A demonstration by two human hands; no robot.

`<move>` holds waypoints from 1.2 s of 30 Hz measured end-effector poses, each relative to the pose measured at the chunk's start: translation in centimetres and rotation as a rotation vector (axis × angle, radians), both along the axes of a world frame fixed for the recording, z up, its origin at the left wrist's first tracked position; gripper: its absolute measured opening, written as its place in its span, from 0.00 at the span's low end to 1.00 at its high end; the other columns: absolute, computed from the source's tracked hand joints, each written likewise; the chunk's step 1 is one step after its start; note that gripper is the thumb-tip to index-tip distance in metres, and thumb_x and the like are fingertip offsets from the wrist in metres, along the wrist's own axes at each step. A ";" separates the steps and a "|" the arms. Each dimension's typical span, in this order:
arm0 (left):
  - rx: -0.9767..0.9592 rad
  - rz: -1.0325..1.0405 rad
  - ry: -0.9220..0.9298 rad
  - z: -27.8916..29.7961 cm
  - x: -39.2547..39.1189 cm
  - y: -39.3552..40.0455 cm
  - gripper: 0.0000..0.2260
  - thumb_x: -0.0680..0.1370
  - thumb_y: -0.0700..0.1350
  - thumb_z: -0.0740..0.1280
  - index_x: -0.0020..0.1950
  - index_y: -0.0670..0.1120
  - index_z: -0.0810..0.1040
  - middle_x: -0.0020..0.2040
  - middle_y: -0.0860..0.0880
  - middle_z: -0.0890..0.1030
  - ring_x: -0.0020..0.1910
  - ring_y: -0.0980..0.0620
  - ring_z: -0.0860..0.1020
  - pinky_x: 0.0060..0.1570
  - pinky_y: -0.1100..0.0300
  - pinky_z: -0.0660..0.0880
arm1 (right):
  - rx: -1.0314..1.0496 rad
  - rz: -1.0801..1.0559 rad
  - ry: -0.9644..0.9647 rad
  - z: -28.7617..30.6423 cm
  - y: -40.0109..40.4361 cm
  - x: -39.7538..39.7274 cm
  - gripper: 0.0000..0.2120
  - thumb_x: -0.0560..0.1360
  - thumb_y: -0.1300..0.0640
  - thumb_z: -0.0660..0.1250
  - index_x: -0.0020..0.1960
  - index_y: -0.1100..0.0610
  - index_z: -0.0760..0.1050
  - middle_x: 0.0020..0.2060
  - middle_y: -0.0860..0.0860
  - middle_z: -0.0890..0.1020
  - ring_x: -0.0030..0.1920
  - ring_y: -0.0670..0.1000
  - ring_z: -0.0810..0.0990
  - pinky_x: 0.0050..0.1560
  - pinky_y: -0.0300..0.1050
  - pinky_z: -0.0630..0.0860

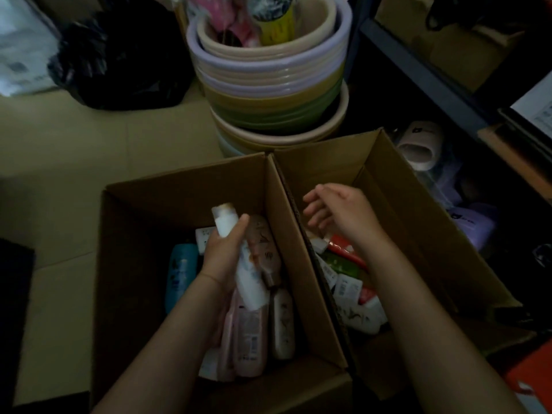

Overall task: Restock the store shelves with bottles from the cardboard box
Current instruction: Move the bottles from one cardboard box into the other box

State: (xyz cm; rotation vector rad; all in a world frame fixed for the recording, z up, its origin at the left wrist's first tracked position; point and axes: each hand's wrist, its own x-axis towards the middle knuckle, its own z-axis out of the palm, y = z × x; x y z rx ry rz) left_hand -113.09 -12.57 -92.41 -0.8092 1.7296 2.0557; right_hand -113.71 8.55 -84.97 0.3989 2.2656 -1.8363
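The left hand (222, 258) is curled round a white bottle (239, 258), gripping it at mid-body with the cap end pointing up and away, just above the left box (185, 186). The right hand (334, 213) hangs relaxed and holds nothing, fingers loosely spread over the right box (388, 180), which touches the left box along one wall.

The bottle looks like stiff plastic with a smooth, glossy skin, so it should be light to moderate in weight and not fragile, but likely slippery. A full wrap round the body, as now, seems safer than a pinch at the cap, which might twist or pop. If it is full, the weight would sit low, toward the end nearest the wrist.

Under the left hand lie more pink bottles (251, 330), packed side by side, and a blue bottle (180, 273) to the left of the hand. Below the right hand are red and green packs (343, 255) and white bottles (358, 315).

The light is dim and the picture soft: no label can be read, and whether the white bottle's cap is sealed cannot be told. How deep the boxes are filled is hidden by the top layer and both forearms. The shelves (424, 73) right of the right hand are mostly dark; a stack of basins (268, 85) stands beyond both boxes.
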 end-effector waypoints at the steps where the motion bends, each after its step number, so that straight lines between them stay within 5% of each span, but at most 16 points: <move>1: -0.100 -0.047 -0.029 -0.6 0.1 -0.2 0.25 0.74 0.61 0.72 0.61 0.44 0.77 0.53 0.42 0.83 0.47 0.45 0.83 0.51 0.47 0.81 | 0.015 -0.032 -0.017 -0.7 0.6 -0.4 0.15 0.83 0.54 0.58 0.50 0.61 0.80 0.37 0.55 0.83 0.34 0.51 0.80 0.34 0.40 0.75; 4: -0.274 -0.214 -0.046 -0.9 -0.3 0.8 0.35 0.77 0.64 0.65 0.78 0.45 0.64 0.72 0.46 0.72 0.68 0.44 0.73 0.67 0.50 0.70 | 0.078 -0.134 -0.125 -4.3 2.2 -1.8 0.13 0.83 0.54 0.58 0.48 0.58 0.79 0.38 0.54 0.82 0.36 0.51 0.80 0.37 0.43 0.76; 9: -0.102 -0.347 0.097 0.9 -1.9 6.4 0.45 0.68 0.67 0.73 0.80 0.55 0.59 0.73 0.52 0.70 0.69 0.49 0.72 0.70 0.44 0.70 | 0.218 -0.145 -0.378 -13.3 5.1 -4.5 0.09 0.81 0.56 0.59 0.47 0.56 0.76 0.46 0.55 0.81 0.47 0.54 0.80 0.46 0.48 0.76; 11: -0.063 -0.325 0.128 0.1 -2.0 8.0 0.50 0.61 0.61 0.76 0.80 0.56 0.59 0.70 0.51 0.75 0.65 0.49 0.76 0.67 0.44 0.73 | 0.311 -0.071 -0.402 -16.6 5.8 -5.3 0.09 0.81 0.56 0.60 0.43 0.55 0.75 0.49 0.55 0.80 0.49 0.54 0.78 0.46 0.45 0.72; 15: -0.014 -0.299 0.208 -0.9 -2.1 7.8 0.37 0.70 0.47 0.70 0.78 0.51 0.63 0.63 0.45 0.80 0.55 0.52 0.82 0.55 0.53 0.81 | 0.344 0.060 -0.416 -22.0 5.1 -6.3 0.18 0.80 0.54 0.62 0.66 0.63 0.72 0.59 0.55 0.77 0.59 0.57 0.77 0.55 0.44 0.72; 17: 0.013 -0.310 0.209 -1.2 -2.2 7.4 0.32 0.73 0.42 0.68 0.78 0.48 0.65 0.59 0.44 0.80 0.47 0.56 0.83 0.43 0.61 0.80 | 0.357 0.136 -0.426 -24.5 4.3 -6.6 0.24 0.80 0.49 0.63 0.69 0.63 0.70 0.65 0.59 0.76 0.62 0.59 0.76 0.60 0.48 0.74; 23: -0.021 -0.313 0.239 -1.6 -2.2 7.7 0.24 0.78 0.33 0.64 0.75 0.41 0.68 0.48 0.47 0.79 0.38 0.61 0.81 0.35 0.67 0.76 | 0.727 0.263 -0.376 -28.0 2.5 -7.1 0.29 0.78 0.41 0.64 0.70 0.61 0.70 0.66 0.60 0.75 0.65 0.60 0.74 0.66 0.50 0.68; 26: -0.023 -0.331 0.241 -1.5 -2.2 7.6 0.31 0.73 0.39 0.67 0.77 0.43 0.65 0.51 0.48 0.79 0.42 0.60 0.82 0.37 0.66 0.77 | 0.609 0.209 -0.484 -26.8 3.1 -6.7 0.31 0.78 0.42 0.65 0.71 0.63 0.68 0.67 0.61 0.75 0.66 0.60 0.75 0.62 0.49 0.71; 30: -0.063 -0.357 0.232 -1.9 -2.5 7.4 0.26 0.80 0.35 0.63 0.78 0.46 0.64 0.58 0.44 0.79 0.42 0.61 0.82 0.37 0.67 0.77 | 0.502 0.135 -0.480 -23.8 5.3 -4.4 0.33 0.75 0.51 0.70 0.74 0.62 0.63 0.67 0.60 0.73 0.64 0.61 0.75 0.57 0.49 0.75; 34: -0.049 -0.351 0.224 -1.3 -2.4 7.7 0.27 0.79 0.38 0.65 0.78 0.52 0.65 0.62 0.47 0.79 0.45 0.63 0.82 0.40 0.67 0.79 | 0.371 0.050 -0.483 -18.3 7.1 -2.7 0.26 0.75 0.53 0.70 0.69 0.60 0.67 0.54 0.56 0.77 0.51 0.57 0.79 0.39 0.43 0.75; 36: -0.019 -0.329 0.182 -0.8 -2.4 7.9 0.32 0.76 0.44 0.70 0.78 0.56 0.64 0.66 0.47 0.78 0.54 0.56 0.82 0.51 0.58 0.81 | 0.282 0.015 -0.442 -14.2 7.2 -2.3 0.21 0.77 0.50 0.69 0.66 0.59 0.69 0.45 0.53 0.78 0.39 0.51 0.78 0.29 0.38 0.72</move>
